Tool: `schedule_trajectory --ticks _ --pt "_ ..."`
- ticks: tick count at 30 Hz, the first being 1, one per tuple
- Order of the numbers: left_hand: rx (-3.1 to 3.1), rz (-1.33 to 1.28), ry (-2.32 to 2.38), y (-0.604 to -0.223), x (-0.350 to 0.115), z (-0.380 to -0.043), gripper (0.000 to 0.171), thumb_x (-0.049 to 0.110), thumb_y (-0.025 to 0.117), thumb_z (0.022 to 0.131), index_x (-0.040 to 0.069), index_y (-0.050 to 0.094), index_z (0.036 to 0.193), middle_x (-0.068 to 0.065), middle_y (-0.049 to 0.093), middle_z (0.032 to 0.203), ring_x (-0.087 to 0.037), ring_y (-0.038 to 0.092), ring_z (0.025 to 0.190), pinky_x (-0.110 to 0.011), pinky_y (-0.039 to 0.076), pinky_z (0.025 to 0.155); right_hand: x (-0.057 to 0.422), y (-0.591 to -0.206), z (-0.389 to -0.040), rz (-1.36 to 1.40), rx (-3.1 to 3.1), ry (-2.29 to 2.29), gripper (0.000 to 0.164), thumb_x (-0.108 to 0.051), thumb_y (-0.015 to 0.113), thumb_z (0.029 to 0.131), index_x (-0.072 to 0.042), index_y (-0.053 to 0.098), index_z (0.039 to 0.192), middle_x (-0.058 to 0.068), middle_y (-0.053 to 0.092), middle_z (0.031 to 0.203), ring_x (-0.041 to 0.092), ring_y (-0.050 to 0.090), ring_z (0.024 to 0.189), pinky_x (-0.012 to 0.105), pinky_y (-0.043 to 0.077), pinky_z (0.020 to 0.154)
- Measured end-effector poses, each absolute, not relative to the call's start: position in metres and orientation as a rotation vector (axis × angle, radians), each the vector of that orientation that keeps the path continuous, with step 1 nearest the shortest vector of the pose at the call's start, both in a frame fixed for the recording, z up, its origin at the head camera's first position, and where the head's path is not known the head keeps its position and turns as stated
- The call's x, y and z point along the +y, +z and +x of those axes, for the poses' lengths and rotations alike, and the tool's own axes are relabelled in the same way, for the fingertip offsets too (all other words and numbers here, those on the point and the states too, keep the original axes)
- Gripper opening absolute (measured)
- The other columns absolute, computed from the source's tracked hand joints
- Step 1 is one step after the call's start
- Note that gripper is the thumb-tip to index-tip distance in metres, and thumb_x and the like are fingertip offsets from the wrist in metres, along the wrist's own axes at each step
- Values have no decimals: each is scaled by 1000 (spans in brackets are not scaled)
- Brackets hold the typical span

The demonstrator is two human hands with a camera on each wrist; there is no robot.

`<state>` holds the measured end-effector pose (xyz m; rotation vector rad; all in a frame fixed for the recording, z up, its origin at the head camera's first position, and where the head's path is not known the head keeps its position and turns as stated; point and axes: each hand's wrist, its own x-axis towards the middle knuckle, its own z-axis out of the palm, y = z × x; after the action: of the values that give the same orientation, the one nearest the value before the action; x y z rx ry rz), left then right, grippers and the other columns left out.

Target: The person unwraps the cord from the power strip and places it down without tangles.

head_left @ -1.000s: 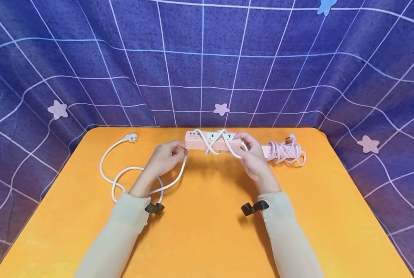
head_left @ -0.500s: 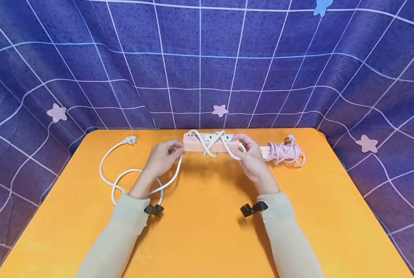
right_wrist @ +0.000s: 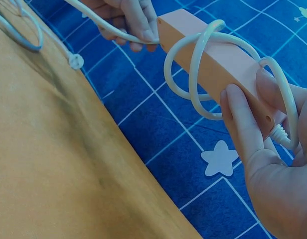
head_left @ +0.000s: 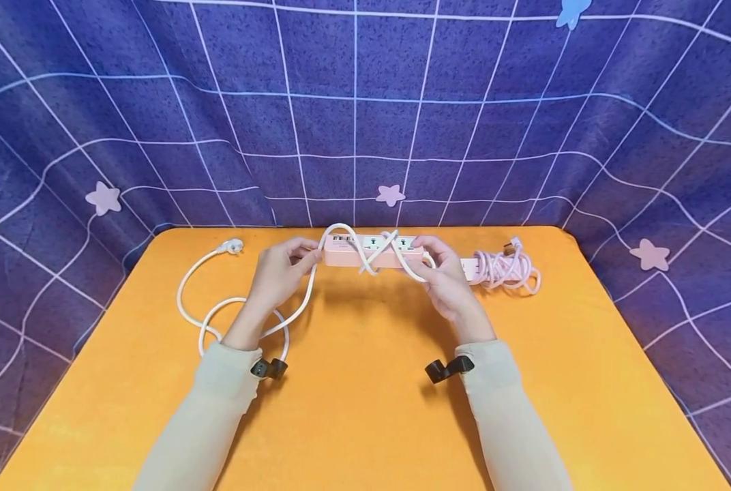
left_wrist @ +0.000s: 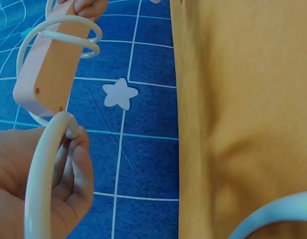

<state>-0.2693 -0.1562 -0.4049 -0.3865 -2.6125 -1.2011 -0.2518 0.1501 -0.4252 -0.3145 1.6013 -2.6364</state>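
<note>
A pink power strip (head_left: 341,256) with white sockets is held up above the table, its white cord (head_left: 304,300) crossing over it in an X. My right hand (head_left: 448,283) grips the strip's right end, where the cord comes out in the right wrist view past a ribbed sleeve (right_wrist: 280,135). At the strip's left end, my left hand (head_left: 282,273) pinches the cord between thumb and fingers. In the left wrist view the cord (left_wrist: 41,174) passes over the left hand (left_wrist: 74,174). The cord's far stretch loops on the table to a white plug (head_left: 232,246).
A second strip, with a pale pink cord (head_left: 503,268) wound round it, lies on the orange table (head_left: 365,395) at the right, its plug (head_left: 515,243) sticking up. A blue curtain (head_left: 365,123) with grid lines and stars surrounds the table's back and sides.
My left hand has shifted slightly left from the strip's end, pulling the cord out into a higher, wider loop over that end. My right hand keeps its grip on the strip.
</note>
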Motion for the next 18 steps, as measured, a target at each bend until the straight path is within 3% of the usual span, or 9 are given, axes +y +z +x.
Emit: schedule_trajectory --ticks 7,18 --pt "-2558 -404 -1190 -401 -155 -268 19 21 74 102 10 78 116 -5 80 91 -15 74 75 -20 50 64 151 -425 -252 -311 1597 -2643 39 20 55 97 -16 66 106 5 53 121 15 63 102 25 62 85" --pt "-2499 -397 -1152 -397 -157 -265 16 25 74 102 13 79 113 -1 79 89 -14 71 74 -23 49 66 150 -425 -253 -310 1598 -2644 41 21 54 97 -16 66 105 6 54 119 16 64 102 29 63 87"
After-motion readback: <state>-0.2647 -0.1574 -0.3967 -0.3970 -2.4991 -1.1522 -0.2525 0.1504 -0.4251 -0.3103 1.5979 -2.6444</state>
